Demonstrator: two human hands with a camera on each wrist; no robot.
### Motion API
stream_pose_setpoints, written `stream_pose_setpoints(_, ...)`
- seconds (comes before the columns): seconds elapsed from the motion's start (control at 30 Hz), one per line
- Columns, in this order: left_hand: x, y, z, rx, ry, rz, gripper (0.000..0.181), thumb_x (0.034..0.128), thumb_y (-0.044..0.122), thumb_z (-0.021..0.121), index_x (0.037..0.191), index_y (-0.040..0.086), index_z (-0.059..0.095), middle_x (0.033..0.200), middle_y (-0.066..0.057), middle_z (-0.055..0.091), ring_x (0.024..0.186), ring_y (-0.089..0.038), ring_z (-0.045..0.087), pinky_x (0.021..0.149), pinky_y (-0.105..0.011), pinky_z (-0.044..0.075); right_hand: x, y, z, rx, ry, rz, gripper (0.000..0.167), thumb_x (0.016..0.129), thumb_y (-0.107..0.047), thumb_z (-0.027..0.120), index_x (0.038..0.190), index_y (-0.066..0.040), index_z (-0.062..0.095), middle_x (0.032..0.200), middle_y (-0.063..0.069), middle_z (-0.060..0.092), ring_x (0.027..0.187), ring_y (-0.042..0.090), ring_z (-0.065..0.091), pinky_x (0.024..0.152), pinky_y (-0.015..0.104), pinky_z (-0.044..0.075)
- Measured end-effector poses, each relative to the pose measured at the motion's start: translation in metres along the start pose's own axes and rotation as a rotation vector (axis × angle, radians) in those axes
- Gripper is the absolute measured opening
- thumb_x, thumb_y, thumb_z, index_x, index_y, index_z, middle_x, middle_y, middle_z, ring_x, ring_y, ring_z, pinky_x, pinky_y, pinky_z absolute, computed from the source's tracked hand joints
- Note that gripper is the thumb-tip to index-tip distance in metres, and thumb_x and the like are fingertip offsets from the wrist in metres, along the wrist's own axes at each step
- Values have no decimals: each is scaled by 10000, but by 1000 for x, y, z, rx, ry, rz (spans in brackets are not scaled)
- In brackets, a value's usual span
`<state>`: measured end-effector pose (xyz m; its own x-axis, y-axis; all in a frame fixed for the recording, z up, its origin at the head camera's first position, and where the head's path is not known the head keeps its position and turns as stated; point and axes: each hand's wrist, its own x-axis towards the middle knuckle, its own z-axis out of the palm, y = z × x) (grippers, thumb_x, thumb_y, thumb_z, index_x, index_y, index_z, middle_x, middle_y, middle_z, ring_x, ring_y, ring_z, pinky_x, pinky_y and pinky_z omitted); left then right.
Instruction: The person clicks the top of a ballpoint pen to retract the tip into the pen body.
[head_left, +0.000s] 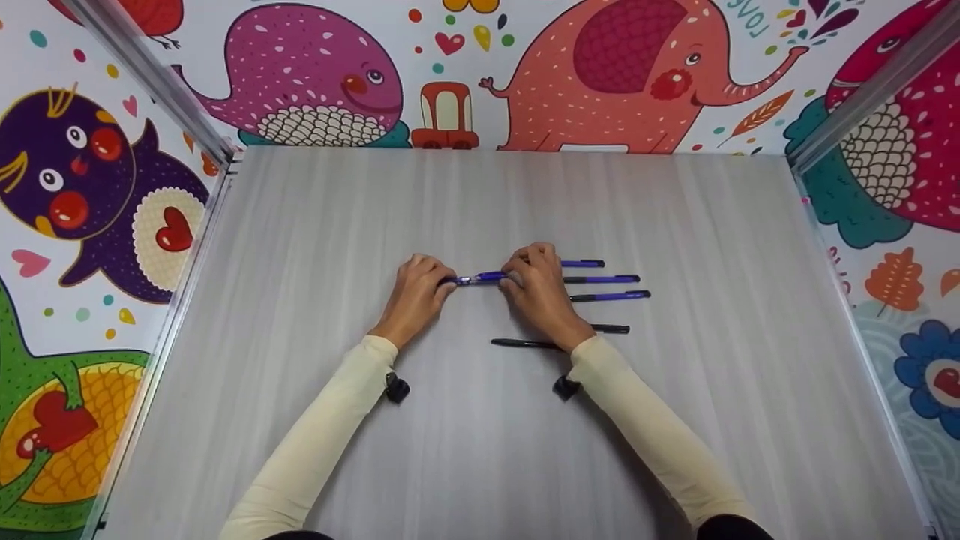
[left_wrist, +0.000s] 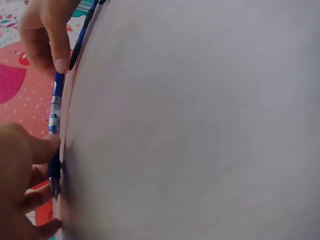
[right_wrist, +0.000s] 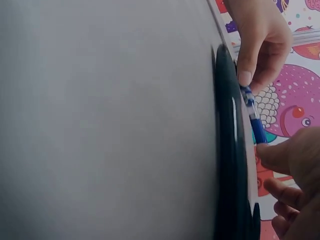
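Observation:
A blue pen with a clear, silvery middle section [head_left: 490, 277] spans the gap between both hands, lying roughly level from left to right. My left hand [head_left: 414, 296] pinches its pointed end; the metal tip shows below the fingers in the left wrist view. Thumb and fingers of my right hand [head_left: 541, 289] grip the other end. Beside and partly behind the right hand lie three blue pens with black parts: an upper pen [head_left: 583, 263], a middle pen [head_left: 602, 279] and a lower pen [head_left: 611, 295]. The right hand hides their left ends.
Under the right wrist lie two black pens, one [head_left: 611, 328] farther back and one [head_left: 525, 343] nearer, each partly covered. The pale wood-grain table [head_left: 300, 225] is bordered by printed cartoon panels [head_left: 315, 75] at the back and sides. Metal rails [head_left: 161, 337] line its edges.

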<state>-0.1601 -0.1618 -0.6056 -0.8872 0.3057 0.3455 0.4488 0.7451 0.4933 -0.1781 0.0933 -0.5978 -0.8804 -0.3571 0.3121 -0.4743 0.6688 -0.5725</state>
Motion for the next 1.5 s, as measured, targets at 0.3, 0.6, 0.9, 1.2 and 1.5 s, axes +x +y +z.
stream_pose_setpoints(0.3,6,21,-1,-35,-66,-14,125,1051,139,762,1117,47,813,1091,-94,768,1127,-312,637,1111,-590,473,-12,8,-19,87,60,2,117,949,-47,866,1043,-13,804,1210,146,691,1283,384,502,1133,570,371)
stream_pose_setpoints(0.6,11,37,2,-51,-57,74,106,1029,117,780,1098,43,811,1060,-101,772,1101,-331,654,1061,-600,497,-26,13,-37,140,79,47,144,948,-41,865,1075,5,816,1233,160,702,1281,373,508,1092,527,427)
stream_pose_setpoints(0.9,16,54,12,-80,-72,112,110,1036,127,776,1106,49,810,1066,-87,772,1098,-317,655,1072,-601,500,-46,25,-52,142,102,30,129,942,-17,862,1059,-3,810,1206,127,699,1256,360,519,1066,498,426)
stream_pose_setpoints(1.2,20,69,25,-92,-83,167,95,1030,122,784,1097,58,808,1049,-68,776,1071,-293,661,1044,-571,523,-58,33,-69,167,133,63,139,922,7,870,1047,35,813,1219,164,703,1277,395,514,1081,520,423)
stream_pose_setpoints(1.5,25,81,33,-116,-108,154,113,1046,143,771,1112,62,813,1063,-58,779,1089,-279,661,1069,-552,515,-70,36,-79,201,184,77,137,923,18,865,1041,31,797,1248,171,707,1307,393,525,1119,501,414)
